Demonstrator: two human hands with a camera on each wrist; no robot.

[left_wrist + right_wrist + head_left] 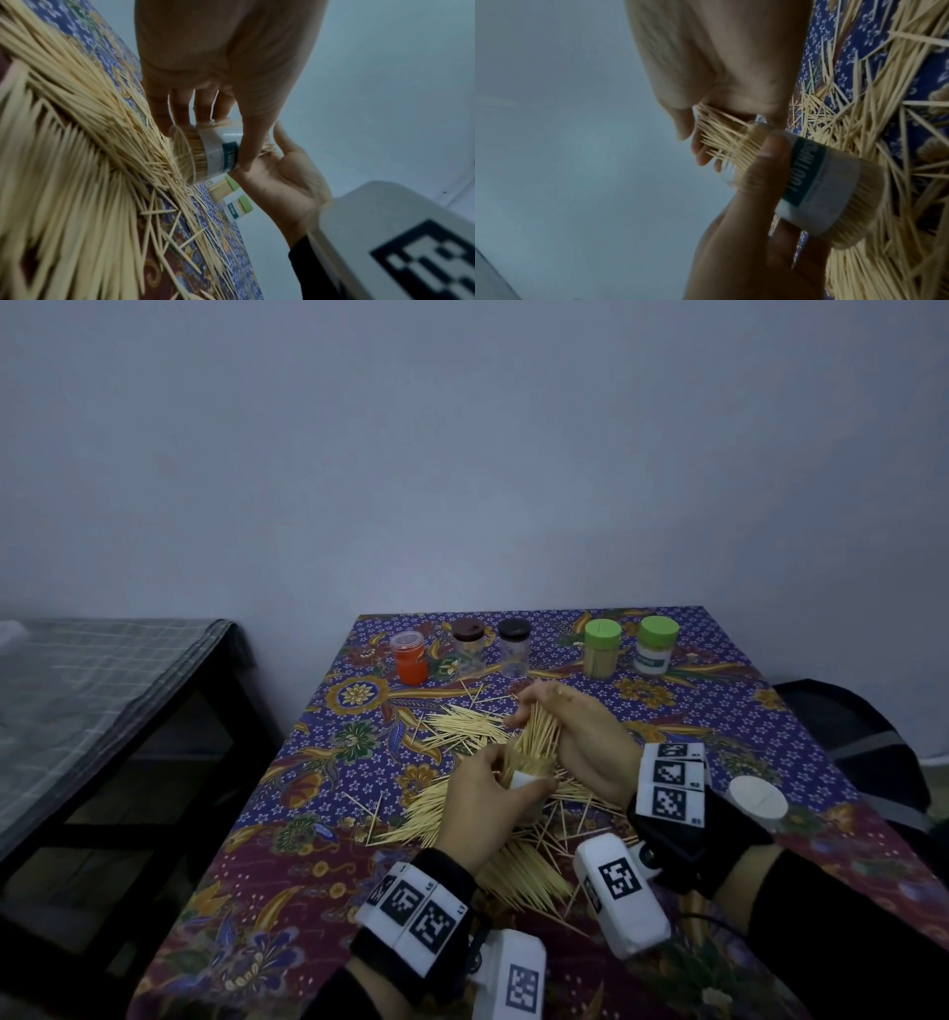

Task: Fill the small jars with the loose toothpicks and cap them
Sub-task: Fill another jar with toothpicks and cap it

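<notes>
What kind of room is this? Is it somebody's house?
Probably a room at home: a table with a flowery batik cloth, a plain painted wall, and a low table under a checked cloth beside it.

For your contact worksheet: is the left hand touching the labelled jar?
Touching. The right wrist view shows the left hand's thumb pressed on the labelled jar.

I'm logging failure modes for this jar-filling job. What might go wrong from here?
1. The bundle of toothpicks that the right hand feeds into the jar fans out beyond the mouth, so some may miss and fall.
2. The left hand holds the jar tilted above the loose toothpicks; a slip could spill it.
3. Sticks left protruding would likely block the white cap lying at the table's right.
</notes>
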